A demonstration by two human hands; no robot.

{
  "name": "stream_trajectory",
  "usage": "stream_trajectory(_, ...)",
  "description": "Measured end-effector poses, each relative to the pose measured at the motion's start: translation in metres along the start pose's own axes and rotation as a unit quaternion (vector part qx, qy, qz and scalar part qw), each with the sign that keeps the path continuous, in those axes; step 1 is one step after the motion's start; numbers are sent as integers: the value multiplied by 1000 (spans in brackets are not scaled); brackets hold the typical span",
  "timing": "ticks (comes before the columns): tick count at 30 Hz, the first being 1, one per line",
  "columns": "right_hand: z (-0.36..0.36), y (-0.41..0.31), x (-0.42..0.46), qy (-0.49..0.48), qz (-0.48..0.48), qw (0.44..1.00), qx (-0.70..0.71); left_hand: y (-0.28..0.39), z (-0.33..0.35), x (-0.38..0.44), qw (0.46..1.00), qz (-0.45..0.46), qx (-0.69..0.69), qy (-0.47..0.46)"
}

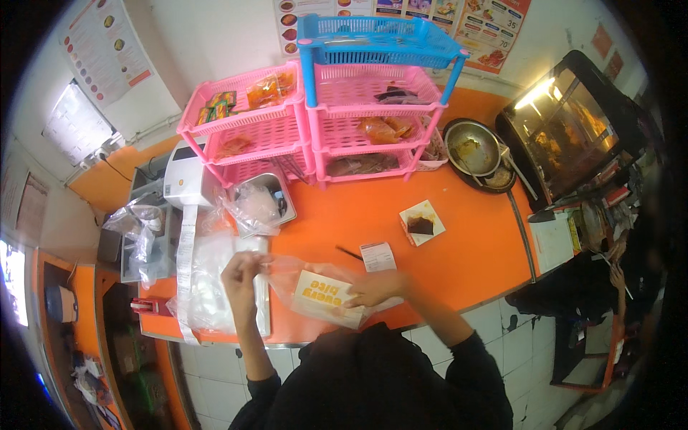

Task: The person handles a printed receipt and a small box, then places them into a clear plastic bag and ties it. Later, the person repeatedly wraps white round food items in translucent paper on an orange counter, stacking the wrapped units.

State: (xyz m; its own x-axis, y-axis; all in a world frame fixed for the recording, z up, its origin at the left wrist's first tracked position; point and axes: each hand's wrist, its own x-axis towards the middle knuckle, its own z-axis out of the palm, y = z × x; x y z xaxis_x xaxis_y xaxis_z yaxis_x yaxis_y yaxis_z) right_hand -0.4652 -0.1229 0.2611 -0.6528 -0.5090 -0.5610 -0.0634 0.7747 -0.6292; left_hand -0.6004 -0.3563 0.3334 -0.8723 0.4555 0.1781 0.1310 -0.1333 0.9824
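My left hand (242, 271) pinches one end of a clear plastic bag (280, 271), drawn out to the left. Inside or beneath the film lies a white paper food box (325, 298) with yellow writing on it, tilted, close to the counter's front edge. The fingers of my right hand (376, 290) grip the box's right end along with some of the film. Just beyond that hand are a printed paper slip (378, 257) and a black pen (349, 252). Farther right stands another white food box (422, 223), open at the top, dark inside.
A stack of clear bags (215, 285) lies left, under a paper strip from a receipt printer (185, 177). A red stapler (150, 306) sits at the left edge. Pink racks (242, 113) stand behind; a metal bowl (473, 145) and lit display case (564, 129) stand right, near another person's hand (618, 269).
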Motion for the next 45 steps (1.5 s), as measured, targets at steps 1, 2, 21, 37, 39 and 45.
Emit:
stream_trajectory(1,-18,0,-17,-74,-1,996,39,-8,-8,-3,1000,-3,-2,28)
stream_trajectory(2,-45,-20,-50,-76,-18,992,97,-6,-12,-8,1000,-12,5,25)
stream_trajectory(21,-44,120,-68,358,321,870,-110,15,-17,-1,990,-42,28,-134)
stream_trajectory(37,37,-81,84,421,215,881,-3,-20,0,-20,982,-121,-143,26)
stream_trajectory(39,58,-75,90,420,192,883,-79,-22,1,-14,995,-45,-80,33)
stream_trajectory(45,24,-85,53,359,148,921,-3,-19,-2,-9,999,22,-37,-28)
